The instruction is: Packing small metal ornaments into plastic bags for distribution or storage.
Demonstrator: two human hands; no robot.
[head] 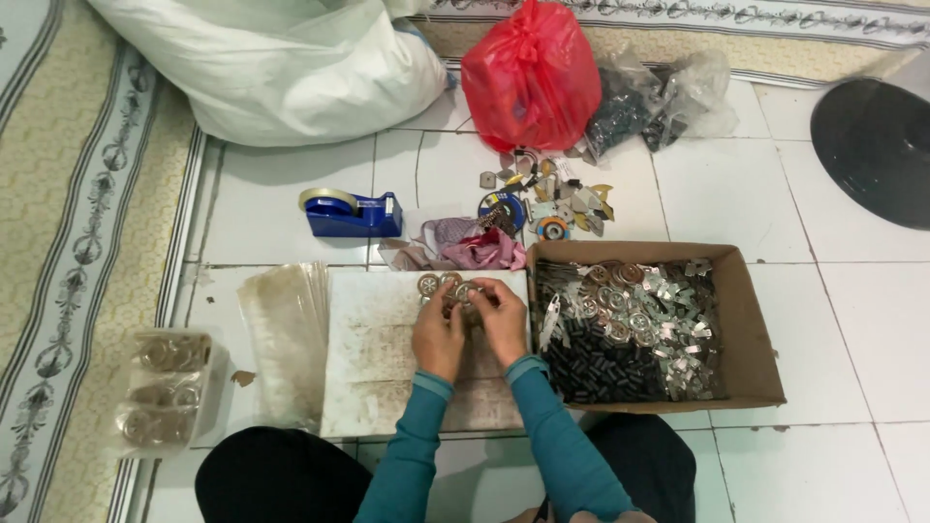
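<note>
Both hands, the left hand [438, 334] and right hand [504, 320], meet close together, fingers curled inward.

To my right an open brown cardboard box [751, 329] sits on the floor tiles, full of small metal pieces. Beyond it a knotted red plastic bag [530, 77] stands, with a crumpled clear plastic bag [659, 97] of dark parts just beside it on the right. A big white sack [281, 63] lies at the far left. Near my left knee rests a clear packet [160, 387] of round metal parts, and a stack of flat clear bags [286, 339] lies alongside the white board.
</note>
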